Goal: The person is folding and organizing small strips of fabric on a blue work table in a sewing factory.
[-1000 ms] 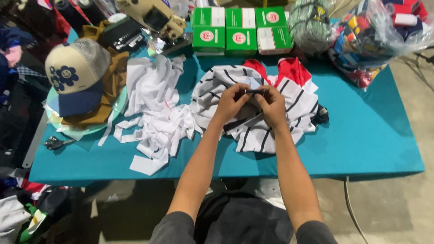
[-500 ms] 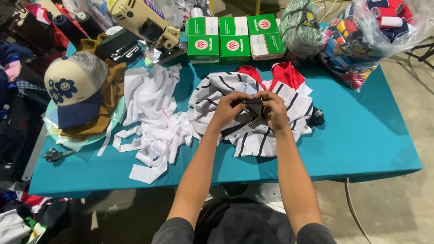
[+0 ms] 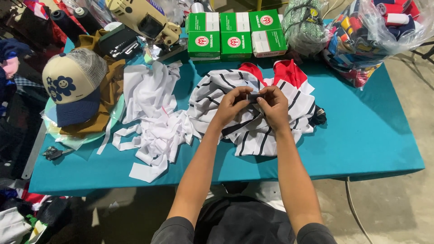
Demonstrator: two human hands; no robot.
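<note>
My left hand [image 3: 233,106] and my right hand [image 3: 274,104] meet over a heap of white cloth with black stripes [image 3: 253,131] on the teal table [image 3: 361,140]. Both pinch a small dark piece [image 3: 253,97] between the fingertips, just above the striped cloth. Red fabric [image 3: 285,72] pokes out behind the heap. What the dark piece is cannot be made out.
White cloth scraps [image 3: 153,122] lie to the left. A cream and navy cap [image 3: 72,86] rests on brown fabric. Three green boxes [image 3: 235,34], a sewing machine [image 3: 144,18], a bag of thread spools [image 3: 375,31] and a green net bundle [image 3: 305,22] line the far edge.
My hands stay together over the striped cloth and keep working the small dark piece. The view has shifted slightly; the cloth heap lies as before.
</note>
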